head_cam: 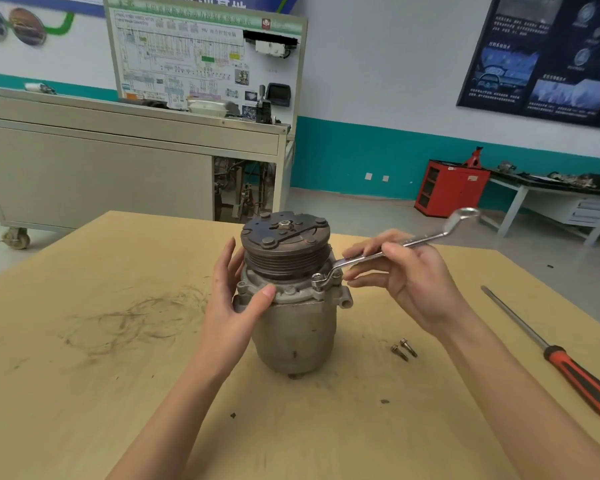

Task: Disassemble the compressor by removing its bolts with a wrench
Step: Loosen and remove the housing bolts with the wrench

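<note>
A grey metal compressor (pixel 293 327) stands upright in the middle of the wooden table (pixel 84 375), its dark pulley and clutch plate on top. My left hand (pixel 231 299) holds its left side, thumb across the front flange and fingers behind. My right hand (pixel 400 271) pinches the shaft of a silver ring wrench (pixel 426 239). The wrench's lower ring sits over a bolt on the flange at the right; its other ring points up and to the right. Two loose bolts (pixel 404 348) lie on the table to the right of the compressor.
A long screwdriver (pixel 561 362) with a red and black handle lies along the table's right side. Dark scuff marks cover the table on the left. Beyond the table stand a grey wheeled cabinet (pixel 101 161), a red cabinet (pixel 451 187) and a bench (pixel 555 199).
</note>
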Available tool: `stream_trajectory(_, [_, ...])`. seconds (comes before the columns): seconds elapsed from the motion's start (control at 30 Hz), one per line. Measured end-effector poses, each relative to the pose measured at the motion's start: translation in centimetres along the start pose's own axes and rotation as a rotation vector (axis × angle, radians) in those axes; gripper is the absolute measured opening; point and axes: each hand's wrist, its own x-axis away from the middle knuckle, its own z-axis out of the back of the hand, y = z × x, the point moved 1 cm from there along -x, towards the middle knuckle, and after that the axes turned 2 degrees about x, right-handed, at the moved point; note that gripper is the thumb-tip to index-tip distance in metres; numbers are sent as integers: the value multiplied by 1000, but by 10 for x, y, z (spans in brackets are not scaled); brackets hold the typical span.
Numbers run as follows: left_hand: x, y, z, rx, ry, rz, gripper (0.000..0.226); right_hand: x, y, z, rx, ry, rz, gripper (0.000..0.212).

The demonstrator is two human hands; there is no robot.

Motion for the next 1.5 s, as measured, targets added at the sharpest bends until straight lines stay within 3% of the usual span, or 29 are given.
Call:
stream_trajectory(0.13, [1, 0, 0, -7, 0, 4, 79, -35, 7, 12, -107, -57, -256, 30])
stream_trajectory(0.2, [1, 0, 0, -7, 3, 7, 78, -40, 7, 12, -113, -45, -262, 27])
stream_trajectory(0.27, [1, 1, 0, -14, 2, 10, 76, -37, -5, 11, -13, 40, -156, 28])
stream_trajectory(0.37, [2, 2, 0, -17, 1, 1, 76, -20, -27, -3, 409, 190, 148, 29])
stream_trajectory(0.47, [1, 1, -1, 5, 3, 2, 78, 1, -40, -38, 1103, 121, 707, 32])
stream_trajectory(0.53, [0, -1, 0, 16, -1, -9, 80, 13, -39, -64, 1494, 50, 921, 35])
stream_trajectory(0.67, [-5, -6, -2, 33, -8, -66, 84, 29, -26, -90, 1868, 32, 922, 32])
stream_trajectory(0.8, [-10, -12, -2, 82, 47, -67, 74, 34, -4, -103, 2009, 102, 973, 27])
stream_trajectory(0.93, [-5, -8, 0, 31, 8, -75, 78, 31, 7, -92, 1877, 128, 1094, 12])
stream_trajectory(1.0, [-2, -5, 1, 15, -19, -50, 81, 31, 13, -66, 1508, 109, 1074, 19])
stream_trajectory(1.03, [-1, -3, 1, 8, -24, -36, 82, 30, 14, -51, 1161, 112, 932, 24])
stream_trajectory(1.1, [0, 0, 1, -10, -19, -19, 82, 23, 15, -25, 374, 172, 455, 25])
stream_trajectory(1.13, [1, 1, 1, -17, -14, -19, 81, 15, 17, -15, 93, 193, 207, 26])
stream_trajectory(1.2, [1, 3, 0, -18, -6, -13, 82, -3, 21, -1, -192, 178, -135, 32])
stream_trajectory(1.27, [1, 3, 0, -15, -4, -4, 82, -17, 20, 5, -261, 143, -261, 35])
stream_trajectory(1.33, [1, 3, 1, -23, -5, -5, 83, -24, 12, 5, -243, 164, -221, 34])
stream_trajectory(1.4, [1, 3, 0, -25, -6, -9, 83, -21, -4, 0, -55, 249, -53, 33])
stream_trajectory(1.5, [1, 2, -1, -16, -8, -10, 85, -5, -31, -18, 432, 305, 325, 31])
